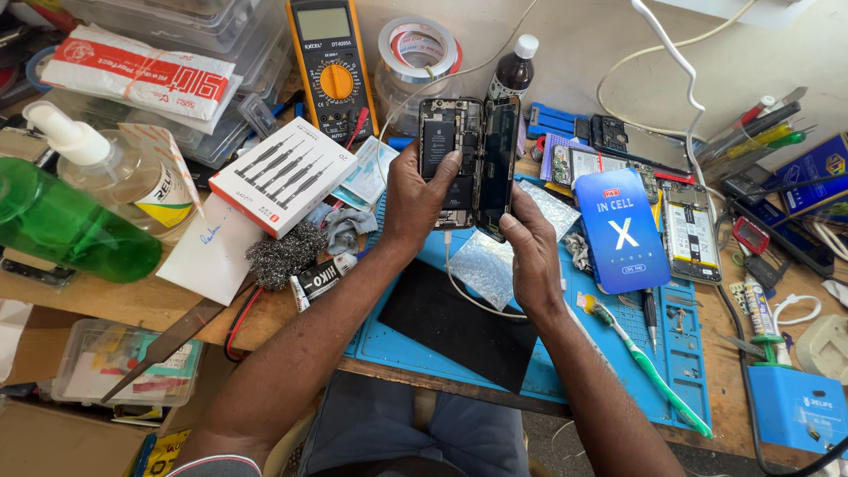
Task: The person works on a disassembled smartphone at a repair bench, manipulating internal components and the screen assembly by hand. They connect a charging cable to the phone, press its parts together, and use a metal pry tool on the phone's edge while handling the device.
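Observation:
An opened smartphone is held upright above a blue work mat. My left hand grips the phone body, thumb on its exposed battery and boards. My right hand holds the lower edge of the black screen panel, which stands folded open like a book beside the body. A white cable hangs from the phone's bottom and loops over the mat.
A yellow multimeter, tape roll and dark bottle stand behind. Left: a screwdriver set box, steel wool, green bottle. Right: a blue screen box, another open phone, a green toothbrush, assorted tools.

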The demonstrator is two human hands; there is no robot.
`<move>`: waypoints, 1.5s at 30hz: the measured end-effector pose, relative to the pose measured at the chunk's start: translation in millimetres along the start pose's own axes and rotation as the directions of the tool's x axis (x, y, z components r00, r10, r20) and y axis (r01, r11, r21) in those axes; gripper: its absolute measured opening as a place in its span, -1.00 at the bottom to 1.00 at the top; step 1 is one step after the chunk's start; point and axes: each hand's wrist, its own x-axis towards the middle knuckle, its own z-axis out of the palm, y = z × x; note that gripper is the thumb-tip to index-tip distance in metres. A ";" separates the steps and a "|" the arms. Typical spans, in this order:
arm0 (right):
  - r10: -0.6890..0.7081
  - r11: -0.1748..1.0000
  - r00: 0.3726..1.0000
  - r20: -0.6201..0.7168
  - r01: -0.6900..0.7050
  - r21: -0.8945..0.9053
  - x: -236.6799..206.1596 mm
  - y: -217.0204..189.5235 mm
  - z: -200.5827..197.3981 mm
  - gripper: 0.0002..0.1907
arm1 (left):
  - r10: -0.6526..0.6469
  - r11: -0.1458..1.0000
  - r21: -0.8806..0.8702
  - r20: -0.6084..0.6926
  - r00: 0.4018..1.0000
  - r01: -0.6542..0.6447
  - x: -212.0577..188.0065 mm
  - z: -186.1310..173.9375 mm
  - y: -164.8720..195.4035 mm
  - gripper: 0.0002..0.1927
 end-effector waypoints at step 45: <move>-0.080 0.983 0.997 0.002 0.079 -0.167 -5.6 -11.7 1.5 -0.32 | 0.103 0.994 0.017 0.024 0.994 -0.103 0.5 -3.0 -0.9 -0.72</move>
